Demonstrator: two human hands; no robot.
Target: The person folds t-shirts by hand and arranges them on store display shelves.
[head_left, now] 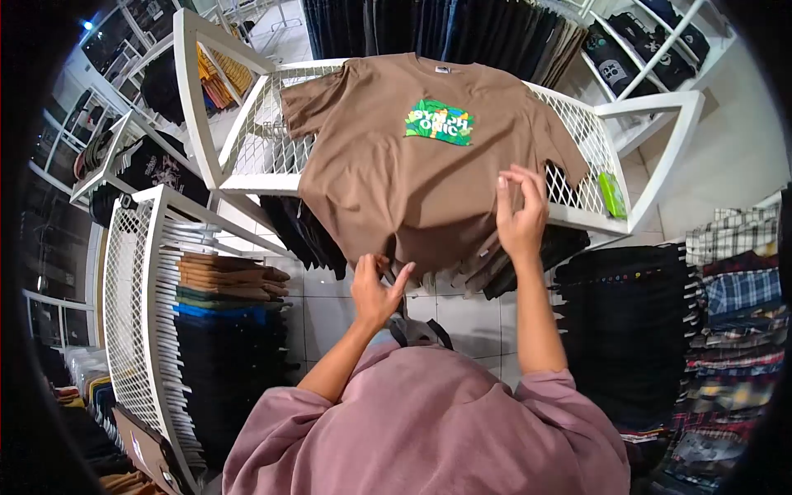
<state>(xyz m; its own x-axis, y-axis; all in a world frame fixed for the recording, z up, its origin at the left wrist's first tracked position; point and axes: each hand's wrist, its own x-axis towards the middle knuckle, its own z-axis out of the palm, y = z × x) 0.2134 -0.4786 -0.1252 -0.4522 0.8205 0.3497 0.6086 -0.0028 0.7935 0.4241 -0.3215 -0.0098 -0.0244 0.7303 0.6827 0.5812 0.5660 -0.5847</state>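
Note:
A brown T-shirt [371,157] lies spread over a white mesh rack top [577,210], collar at the far side and hem hanging over the near edge. Its chest carries a green patch print [440,124] with white letters. Close to the hanging hem is my left hand [375,293], thumb held away from its bent fingers, nothing visible between them. My right hand [521,216] hovers over the shirt's lower right part, fingers loosely curved and apart from the thumb, holding nothing.
A small green packet [612,195] lies at the mesh's right end. Dark garments hang below it and on a rail [421,33] behind. To my left stands a rack of hanging clothes [227,330]; to my right hang black garments [623,338] and plaid shirts [734,330].

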